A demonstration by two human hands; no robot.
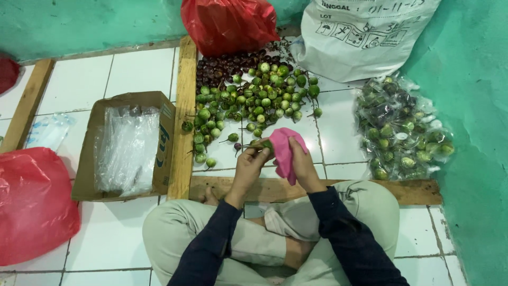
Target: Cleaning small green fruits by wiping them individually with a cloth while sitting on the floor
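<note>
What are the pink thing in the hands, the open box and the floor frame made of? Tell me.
Pink cloth: soft fabric, matte; it folds and drapes.
Open box: brown cardboard, matte; raw flaps, holding clear glossy plastic bags.
Floor frame: bare wood, apparently unfinished; visible grain.

A: Hands?
B: Left hand (250, 164) pinches a small green eggplant (263, 144) by its stem; right hand (302, 161) grips a pink cloth (284, 151) against it.
A: Surroundings?
B: Eggplant pile (254, 98) on white floor tiles (338, 122), bagged packs (402, 130) right, box of plastic bags (127, 145) left.

The pink cloth (284, 150) looks soft and matt, the green eggplants (254, 98) smooth and glossy. Rough bare wood frames (182, 116) the shiny white floor tiles (79, 79); the cardboard box (159, 137) holds clear, crinkled plastic bags (124, 148).
</note>
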